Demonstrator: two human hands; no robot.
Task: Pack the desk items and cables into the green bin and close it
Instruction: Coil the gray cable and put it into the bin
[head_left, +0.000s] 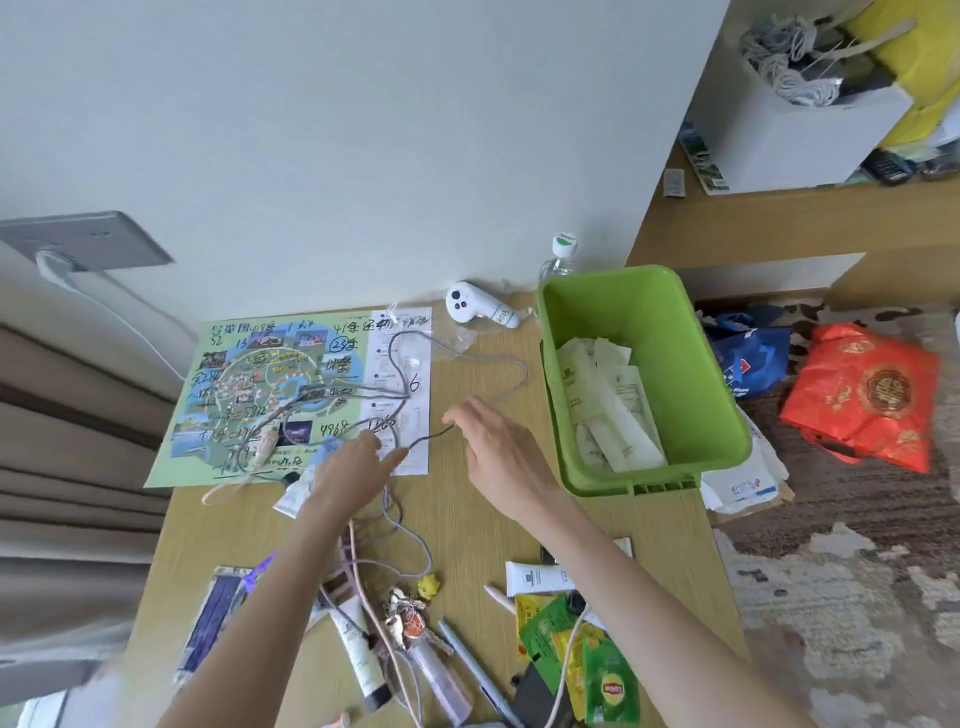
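Bin (691, 364) right of map (270, 384)

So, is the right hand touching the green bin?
Apart. The head view shows a strip of bare desk between the right hand and the left wall of the bin.

One green bin (691, 364). Left of it, one map (249, 374) and one white controller (478, 306). Behind it, one bottle (561, 254). Right of it, one red bag (867, 395) and one blue bag (748, 358).
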